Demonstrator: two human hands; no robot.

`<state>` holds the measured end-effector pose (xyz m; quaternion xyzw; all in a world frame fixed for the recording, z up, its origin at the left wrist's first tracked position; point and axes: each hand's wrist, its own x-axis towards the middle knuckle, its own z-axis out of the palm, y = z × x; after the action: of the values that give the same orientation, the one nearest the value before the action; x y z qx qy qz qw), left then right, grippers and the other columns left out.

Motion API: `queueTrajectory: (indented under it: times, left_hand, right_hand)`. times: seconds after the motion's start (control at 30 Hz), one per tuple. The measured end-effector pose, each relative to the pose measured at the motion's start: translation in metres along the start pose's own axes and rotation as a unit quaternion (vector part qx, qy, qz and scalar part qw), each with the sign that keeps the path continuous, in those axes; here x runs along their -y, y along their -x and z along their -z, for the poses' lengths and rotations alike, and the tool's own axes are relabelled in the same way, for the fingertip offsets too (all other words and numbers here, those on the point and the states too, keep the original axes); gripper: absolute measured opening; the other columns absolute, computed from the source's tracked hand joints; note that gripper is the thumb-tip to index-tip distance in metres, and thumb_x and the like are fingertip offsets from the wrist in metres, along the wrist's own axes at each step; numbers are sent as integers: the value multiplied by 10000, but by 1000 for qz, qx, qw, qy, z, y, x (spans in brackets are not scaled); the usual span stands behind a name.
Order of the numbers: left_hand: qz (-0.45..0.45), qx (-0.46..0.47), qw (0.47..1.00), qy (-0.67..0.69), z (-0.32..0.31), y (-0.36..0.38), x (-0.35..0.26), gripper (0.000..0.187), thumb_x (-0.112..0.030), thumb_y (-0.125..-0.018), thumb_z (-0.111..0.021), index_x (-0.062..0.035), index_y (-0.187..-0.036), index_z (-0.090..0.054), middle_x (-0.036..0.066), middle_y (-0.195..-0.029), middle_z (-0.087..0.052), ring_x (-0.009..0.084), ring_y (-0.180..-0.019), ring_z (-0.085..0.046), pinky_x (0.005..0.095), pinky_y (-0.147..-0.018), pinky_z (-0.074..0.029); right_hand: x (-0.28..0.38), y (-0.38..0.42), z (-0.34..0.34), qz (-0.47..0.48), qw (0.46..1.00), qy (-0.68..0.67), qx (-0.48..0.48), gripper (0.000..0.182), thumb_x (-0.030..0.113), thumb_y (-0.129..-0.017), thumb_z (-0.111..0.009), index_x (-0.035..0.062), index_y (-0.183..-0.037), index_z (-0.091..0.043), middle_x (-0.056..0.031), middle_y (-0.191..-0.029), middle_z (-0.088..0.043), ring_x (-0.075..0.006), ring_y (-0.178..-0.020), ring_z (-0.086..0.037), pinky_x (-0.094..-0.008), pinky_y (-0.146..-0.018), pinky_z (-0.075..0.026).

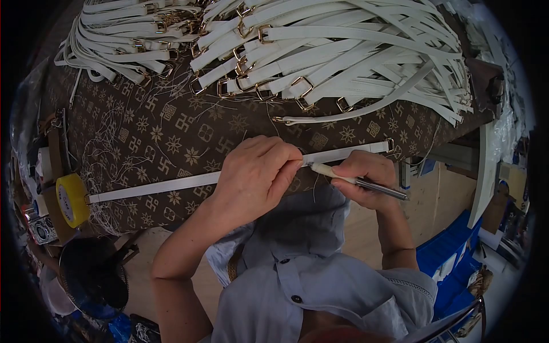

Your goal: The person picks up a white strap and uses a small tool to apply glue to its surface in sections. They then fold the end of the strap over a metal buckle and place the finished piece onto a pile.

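A long white strap (pixel 154 188) stretches across the patterned cloth, with a metal buckle (pixel 390 145) at its right end. My left hand (pixel 251 177) is closed on the middle of it, thumb and forefinger pinched together. In my right hand (pixel 366 174) is a slim pen-like tool (pixel 324 170) with a pale grip and a silver rear end. Its tip meets the strap right beside my left fingertips; what kind of tip it is I cannot make out. A loose thread hangs below the tool.
Heaps of white straps with gold-coloured buckles (pixel 343 57) cover the far side of the brown patterned cloth (pixel 189 137). A yellow tape roll (pixel 72 200) stands at the left edge, by the strap's left end. Loose thread clippings (pixel 106 166) lie on the cloth.
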<state>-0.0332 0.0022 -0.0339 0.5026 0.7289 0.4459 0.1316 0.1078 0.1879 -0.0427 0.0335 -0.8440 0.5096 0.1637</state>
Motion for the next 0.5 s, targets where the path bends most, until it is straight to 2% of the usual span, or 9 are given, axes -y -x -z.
queueTrajectory:
  times: [0.13,0.47,0.5]
  left_hand:
    - [1,2,1000,-1,0,0,0,80,-65,-805,-624,-57,-817,-545,78,-717,-558,282,-661,-554,373,-624,-445]
    - [2,3,1000,6,1,1,0,75,-67,-805,-625,-53,-824,-553,78,-703,-551,280,-645,-549,368,-612,-441]
    - [23,-2,999,48,2,3,1,86,-81,-799,-640,-56,-838,-567,72,-720,-554,273,-660,-549,368,-615,-437]
  right_hand:
    - [1,0,1,-4,1000,6,0,209,44,-675,-773,62,-855,-669,-70,-698,-642,-201,-601,-624,-277,-532,-475]
    - [2,1,1,-17,1000,-2,-4,199,41,-680,-773,61,-848,-669,-65,-699,-643,-196,-617,-627,-275,-545,-475]
    - [2,0,1,-14,1000,-9,-6,196,36,-688,-769,56,-854,-668,-65,-698,-640,-187,-610,-620,-268,-540,-466]
